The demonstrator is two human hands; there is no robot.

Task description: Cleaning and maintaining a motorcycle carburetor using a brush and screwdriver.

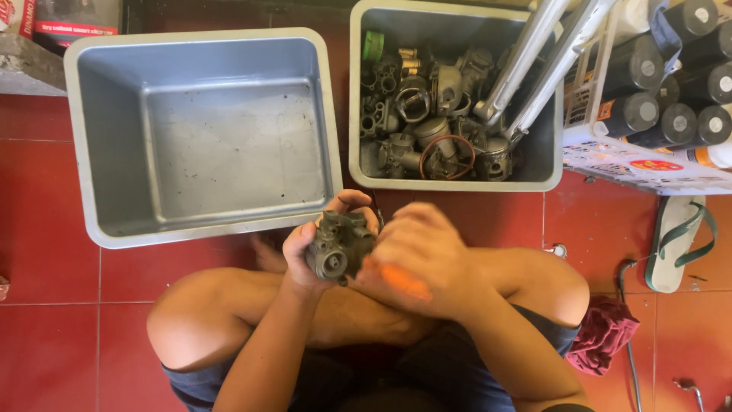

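My left hand (309,248) grips a grey metal carburetor (338,246) above my crossed legs, its round opening turned toward me. My right hand (419,255) is closed around an orange-handled tool (402,281) and held against the carburetor's right side; the tool's tip is hidden behind the part. Straight ahead stands a grey plastic tub (457,181) filled with several more carburetors and metal parts, two silver tubes leaning out of it.
An empty grey tub (84,152) sits on the red tiled floor to the left. At the right is a white crate (648,164) of dark spray cans, with a sandal (677,240) and a dark red rag (602,332) below it.
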